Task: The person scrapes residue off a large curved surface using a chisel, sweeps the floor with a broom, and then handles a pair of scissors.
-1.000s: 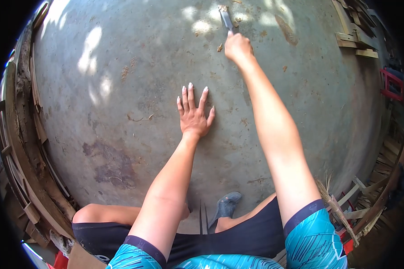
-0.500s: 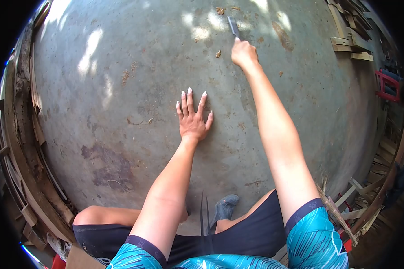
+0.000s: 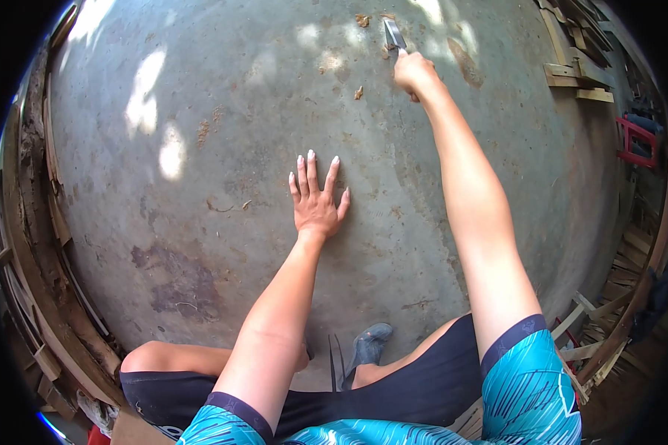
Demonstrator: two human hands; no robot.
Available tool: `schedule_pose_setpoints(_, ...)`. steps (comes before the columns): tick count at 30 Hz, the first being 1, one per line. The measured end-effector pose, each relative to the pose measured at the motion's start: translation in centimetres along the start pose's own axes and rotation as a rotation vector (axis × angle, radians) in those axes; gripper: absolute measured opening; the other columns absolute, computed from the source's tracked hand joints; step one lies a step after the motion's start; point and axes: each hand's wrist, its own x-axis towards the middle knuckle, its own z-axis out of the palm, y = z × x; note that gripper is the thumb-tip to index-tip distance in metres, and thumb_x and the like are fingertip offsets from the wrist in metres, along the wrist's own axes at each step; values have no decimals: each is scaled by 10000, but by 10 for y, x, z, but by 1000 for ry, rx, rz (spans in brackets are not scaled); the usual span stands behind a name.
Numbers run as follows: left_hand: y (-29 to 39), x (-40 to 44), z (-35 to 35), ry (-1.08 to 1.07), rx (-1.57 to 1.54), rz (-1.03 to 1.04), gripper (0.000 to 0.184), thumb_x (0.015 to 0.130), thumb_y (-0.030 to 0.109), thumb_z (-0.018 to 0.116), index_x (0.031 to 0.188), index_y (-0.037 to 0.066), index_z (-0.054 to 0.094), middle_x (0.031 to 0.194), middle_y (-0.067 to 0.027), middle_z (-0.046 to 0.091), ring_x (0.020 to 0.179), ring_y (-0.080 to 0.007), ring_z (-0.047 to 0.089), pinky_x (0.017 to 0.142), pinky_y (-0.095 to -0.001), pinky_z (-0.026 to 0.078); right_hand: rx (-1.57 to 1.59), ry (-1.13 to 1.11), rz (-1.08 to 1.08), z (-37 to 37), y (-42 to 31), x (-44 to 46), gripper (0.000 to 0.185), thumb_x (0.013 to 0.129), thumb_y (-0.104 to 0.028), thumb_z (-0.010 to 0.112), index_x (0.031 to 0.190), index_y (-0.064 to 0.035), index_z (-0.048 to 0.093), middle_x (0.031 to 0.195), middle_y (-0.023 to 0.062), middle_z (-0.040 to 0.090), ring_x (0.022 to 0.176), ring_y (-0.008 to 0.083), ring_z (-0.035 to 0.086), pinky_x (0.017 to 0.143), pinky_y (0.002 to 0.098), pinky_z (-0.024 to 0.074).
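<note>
My right hand (image 3: 416,74) is stretched far forward, its fingers wrapped around the handle of a scraper (image 3: 394,33). The metal blade points away from me, with its tip at or just over the concrete floor (image 3: 274,111); whether it touches I cannot tell. Brown flakes (image 3: 362,21) lie near the blade, and another small flake (image 3: 358,93) is closer to me. My left hand (image 3: 318,204) rests palm down on the floor with its fingers spread, holding nothing. The scraper's handle is mostly hidden in my fist.
Long wooden beams (image 3: 41,245) run along the left side. Stacked planks (image 3: 571,78) stand at the upper right, with a red plastic stool (image 3: 637,141) below them. Scrap wood (image 3: 631,259) lies at the lower right. My shoe (image 3: 371,343) is planted on the floor near me.
My right hand has moved slightly right and forward with the scraper, and its blade has turned so more of its flat face shows. My left hand stays in place.
</note>
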Motion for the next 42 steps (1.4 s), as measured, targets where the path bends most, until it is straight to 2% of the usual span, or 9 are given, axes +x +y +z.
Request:
schedule_pose_setpoints(5, 2, 0, -5, -9, -5, 3, 685, 903, 467, 515, 1510, 269, 266, 1590, -172, 74, 1472, -363, 45, 1168, -521, 76, -35, 20, 1, -6, 4, 0, 507, 1004, -385, 344, 1192, -2, 618, 1250, 251, 591, 1172, 378, 579, 997, 451, 462)
schedule_pose_setpoints(8, -2, 0, -4, -2, -3, 4, 690, 903, 461, 520, 1513, 272, 258, 1588, -173, 86, 1473, -362, 48, 1172, -515, 79, 63, -193, 150, -31, -14, -43, 511, 1008, -365, 321, 1193, 19, 604, 1230, 252, 602, 1181, 334, 584, 1002, 428, 459)
schedule_pose_setpoints(10, -1, 2, -4, 4, -8, 12, 696, 899, 459, 527, 1513, 270, 259, 1586, -177, 98, 1473, -362, 52, 1173, -511, 78, -18, -110, 3, -14, -9, -37, 514, 1008, -367, 316, 1186, 16, 608, 1225, 246, 607, 1188, 320, 582, 996, 419, 467)
schedule_pose_setpoints(14, 1, 3, -2, 37, -42, 7, 700, 890, 444, 541, 1510, 251, 278, 1588, -181, 100, 1474, -361, 59, 1173, -512, 72, 49, 48, 1, -8, -22, 16, 507, 1000, -375, 347, 1171, 17, 619, 1232, 237, 607, 1194, 354, 570, 997, 439, 465)
schedule_pose_setpoints(24, 0, 2, -4, 2, 2, 0, 695, 899, 468, 513, 1513, 263, 259, 1591, -174, 75, 1472, -358, 44, 1168, -515, 76, 9, -25, -30, 0, 2, -4, 502, 998, -366, 355, 1165, 24, 623, 1223, 275, 596, 1168, 410, 570, 1005, 466, 451)
schedule_pose_setpoints(31, 1, 1, -6, -9, -11, -5, 700, 895, 465, 521, 1514, 266, 262, 1594, -171, 69, 1475, -357, 37, 1172, -513, 62, -53, 0, -45, -8, 0, -8, 490, 1007, -365, 350, 1173, 14, 613, 1243, 259, 591, 1161, 400, 579, 979, 467, 476)
schedule_pose_setpoints(35, 3, 0, -1, -11, -11, -7, 698, 896, 467, 517, 1514, 262, 265, 1593, -174, 67, 1476, -358, 31, 1173, -514, 58, -210, 54, -213, -1, -6, -6, 477, 1006, -355, 356, 1188, 5, 611, 1255, 228, 596, 1166, 379, 584, 965, 454, 491)
schedule_pose_setpoints(38, 0, 2, -3, -2, 4, 8, 695, 898, 470, 512, 1513, 254, 270, 1591, -179, 73, 1474, -364, 31, 1172, -516, 57, -23, 54, 43, -7, -46, 18, 463, 1008, -344, 356, 1213, -7, 598, 1266, 207, 596, 1165, 365, 589, 952, 439, 504)
schedule_pose_setpoints(42, 2, 2, -5, -16, 6, -6, 695, 902, 472, 507, 1515, 256, 262, 1591, -178, 70, 1475, -359, 29, 1172, -517, 59, -88, -31, -7, -14, -19, -10, 457, 1010, -342, 345, 1270, -38, 565, 1301, 202, 572, 1193, 360, 570, 984, 436, 479)
